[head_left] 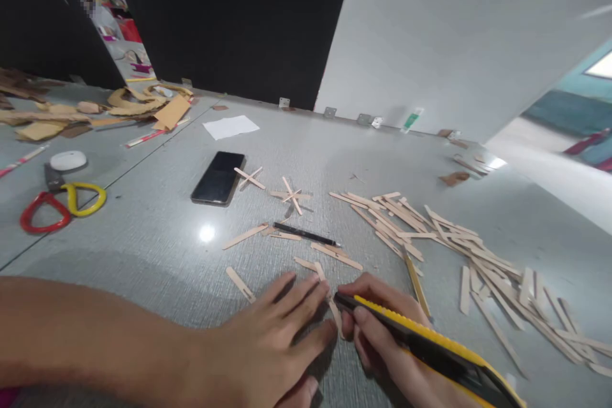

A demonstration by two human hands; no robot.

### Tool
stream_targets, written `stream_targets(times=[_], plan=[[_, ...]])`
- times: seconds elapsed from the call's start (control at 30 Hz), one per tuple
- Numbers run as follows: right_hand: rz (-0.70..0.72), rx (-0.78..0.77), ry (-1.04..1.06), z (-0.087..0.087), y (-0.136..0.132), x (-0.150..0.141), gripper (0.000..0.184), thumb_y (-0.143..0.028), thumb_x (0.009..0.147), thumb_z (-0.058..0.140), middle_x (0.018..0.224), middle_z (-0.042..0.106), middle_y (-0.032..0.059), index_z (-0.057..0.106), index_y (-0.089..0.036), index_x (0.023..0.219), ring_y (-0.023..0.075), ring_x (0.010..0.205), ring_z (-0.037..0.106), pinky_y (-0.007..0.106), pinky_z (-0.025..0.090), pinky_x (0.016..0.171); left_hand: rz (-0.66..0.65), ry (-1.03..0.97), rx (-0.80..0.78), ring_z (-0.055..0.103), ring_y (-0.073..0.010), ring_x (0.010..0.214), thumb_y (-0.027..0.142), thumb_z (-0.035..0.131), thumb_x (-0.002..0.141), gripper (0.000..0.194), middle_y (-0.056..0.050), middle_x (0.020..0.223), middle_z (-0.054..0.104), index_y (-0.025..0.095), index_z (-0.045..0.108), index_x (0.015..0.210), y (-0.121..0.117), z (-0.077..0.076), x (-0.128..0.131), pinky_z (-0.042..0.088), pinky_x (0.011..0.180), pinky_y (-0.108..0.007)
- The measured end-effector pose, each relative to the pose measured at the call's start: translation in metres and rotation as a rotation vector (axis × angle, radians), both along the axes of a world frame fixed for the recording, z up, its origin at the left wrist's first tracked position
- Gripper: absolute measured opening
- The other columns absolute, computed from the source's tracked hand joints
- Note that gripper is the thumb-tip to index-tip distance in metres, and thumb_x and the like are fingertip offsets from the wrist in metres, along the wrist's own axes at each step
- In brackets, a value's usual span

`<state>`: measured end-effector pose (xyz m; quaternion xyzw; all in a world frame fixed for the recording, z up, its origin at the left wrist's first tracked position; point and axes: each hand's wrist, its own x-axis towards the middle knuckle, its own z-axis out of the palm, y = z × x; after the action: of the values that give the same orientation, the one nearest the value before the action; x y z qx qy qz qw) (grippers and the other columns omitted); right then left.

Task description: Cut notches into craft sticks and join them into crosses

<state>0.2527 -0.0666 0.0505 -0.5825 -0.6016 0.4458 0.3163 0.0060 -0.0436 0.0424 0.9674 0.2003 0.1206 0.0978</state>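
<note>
My left hand lies spread on the table, its fingertips pressing on a wooden craft stick. In my right hand is a yellow and black utility knife, its front end at that stick, close to my left fingertips. I cannot make out the blade tip. Just beyond my fingers lie a black pen and several loose sticks. Two sticks crossed as an X rest by the phone, and a star-shaped piece lies to their right.
A large heap of craft sticks spreads to the right, with a yellow pencil at its near side. A black phone, white paper, scissors, a white mouse and cardboard scraps lie left. Upright panels edge the table's back.
</note>
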Motion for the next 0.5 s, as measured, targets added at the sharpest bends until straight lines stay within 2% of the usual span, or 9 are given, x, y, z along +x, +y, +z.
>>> stream_targets(times=[0.07, 0.17, 0.27, 0.4, 0.5], plan=[[-0.012, 0.007, -0.038, 0.0, -0.001, 0.0, 0.041, -0.061, 0.104, 0.052, 0.068, 0.064, -0.003, 0.064, -0.025, 0.119, 0.0154, 0.055, 0.057, 0.03, 0.05, 0.057, -0.007, 0.027, -0.016, 0.03, -0.0482, 0.156, 0.038, 0.045, 0.106, 0.066, -0.034, 0.162, 0.039, 0.008, 0.03, 0.163, 0.0, -0.002, 0.001, 0.033, 0.124, -0.063], [0.01, 0.033, -0.126, 0.007, 0.001, -0.003, 0.041, -0.062, 0.104, 0.051, 0.058, 0.061, -0.0038, 0.067, -0.025, 0.112, 0.0169, 0.054, 0.059, 0.029, 0.048, 0.054, -0.007, 0.029, -0.025, 0.031, -0.0493, 0.155, 0.039, 0.046, 0.106, 0.068, -0.034, 0.16, 0.041, 0.012, 0.026, 0.165, 0.003, -0.004, 0.0, 0.032, 0.122, -0.067], [0.063, 0.099, -0.2, 0.014, 0.005, -0.006, 0.035, -0.057, 0.104, 0.053, 0.062, 0.065, -0.0019, 0.07, -0.026, 0.101, 0.0165, 0.053, 0.061, 0.029, 0.048, 0.053, 0.0, 0.001, -0.042, 0.033, -0.048, 0.154, 0.037, 0.047, 0.104, 0.066, -0.032, 0.161, 0.041, 0.011, 0.033, 0.162, 0.007, -0.003, -0.001, 0.029, 0.125, -0.065], [0.144, 0.303, -0.299, 0.012, 0.008, -0.007, 0.022, -0.044, 0.105, 0.055, 0.075, 0.073, 0.001, 0.068, -0.028, 0.097, 0.0184, 0.063, 0.067, 0.029, 0.05, 0.057, -0.044, -0.018, -0.032, 0.03, -0.0445, 0.157, 0.038, 0.047, 0.104, 0.062, -0.031, 0.161, 0.042, 0.006, 0.043, 0.156, 0.014, -0.002, -0.001, 0.021, 0.127, -0.066], [0.186, 0.349, -0.33, 0.006, 0.009, -0.005, 0.017, -0.038, 0.108, 0.051, 0.067, 0.067, -0.003, 0.062, -0.028, 0.099, 0.0155, 0.053, 0.062, 0.029, 0.047, 0.055, -0.061, -0.013, 0.006, 0.035, -0.0428, 0.156, 0.039, 0.047, 0.105, 0.06, -0.029, 0.158, 0.047, 0.007, 0.046, 0.155, 0.017, -0.003, -0.001, 0.021, 0.128, -0.065]])
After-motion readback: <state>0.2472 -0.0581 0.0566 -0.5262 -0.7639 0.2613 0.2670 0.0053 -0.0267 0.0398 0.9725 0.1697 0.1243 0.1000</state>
